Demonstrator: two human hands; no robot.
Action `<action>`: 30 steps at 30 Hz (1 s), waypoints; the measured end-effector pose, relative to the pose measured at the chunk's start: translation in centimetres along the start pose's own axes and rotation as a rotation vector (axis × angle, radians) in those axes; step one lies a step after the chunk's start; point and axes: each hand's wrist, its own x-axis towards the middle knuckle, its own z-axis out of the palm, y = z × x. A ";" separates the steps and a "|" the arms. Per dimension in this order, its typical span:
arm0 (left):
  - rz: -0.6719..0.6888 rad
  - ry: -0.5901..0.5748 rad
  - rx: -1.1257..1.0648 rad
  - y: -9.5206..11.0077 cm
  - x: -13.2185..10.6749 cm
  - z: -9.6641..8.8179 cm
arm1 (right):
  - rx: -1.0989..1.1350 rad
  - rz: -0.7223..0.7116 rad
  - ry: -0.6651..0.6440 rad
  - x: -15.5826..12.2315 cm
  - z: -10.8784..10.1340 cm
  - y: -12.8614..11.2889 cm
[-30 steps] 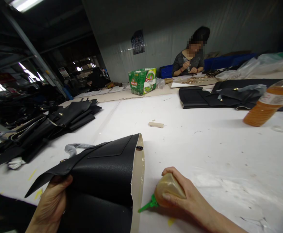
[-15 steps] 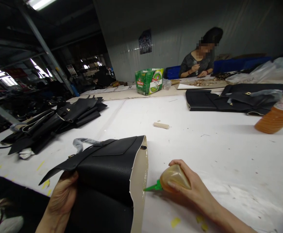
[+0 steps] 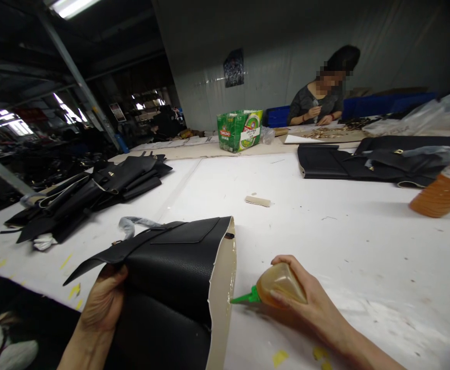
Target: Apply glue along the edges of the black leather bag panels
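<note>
My left hand (image 3: 107, 298) grips a black leather bag piece (image 3: 174, 262) from its left side, thumb visible, other fingers partly hidden beneath it. The piece's pale inner lining faces right, with shiny wet glue along its edge. A handle (image 3: 132, 226) wrapped in clear plastic stands at its back. In my right hand (image 3: 305, 293) is a squeeze bottle (image 3: 281, 285) of amber glue, tilted so that its green nozzle (image 3: 246, 297) points left. The nozzle tip is at the lining's edge; whether it touches cannot be made out.
Black leather bag pieces (image 3: 93, 192) are heaped on the white table (image 3: 217, 190) at left, more (image 3: 344, 162) at back right. An orange-filled bottle (image 3: 443, 192) stands right. A green carton (image 3: 230, 134) is at the back, a small beige strip (image 3: 257, 201) mid-table. A co-worker (image 3: 315, 105) sits beyond.
The view has shifted slightly, so everything sits a little further right and lower. Both hands keep their holds, and the nozzle stays by the lining's edge.
</note>
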 end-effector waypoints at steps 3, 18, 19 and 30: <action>-0.004 0.003 -0.028 0.1 0.1 0.0 | 0.197 0.062 -0.132 -0.3 0.5 0.1; 0.350 -0.254 -0.292 6.6 12.3 14.3 | 0.925 0.073 0.499 2.0 -6.7 0.2; 0.389 -0.255 -0.307 6.8 12.3 14.8 | 0.962 0.082 0.541 1.9 -7.1 -0.1; -0.026 -0.133 -0.109 -2.8 4.3 0.7 | 0.942 0.132 0.492 1.1 -6.7 1.5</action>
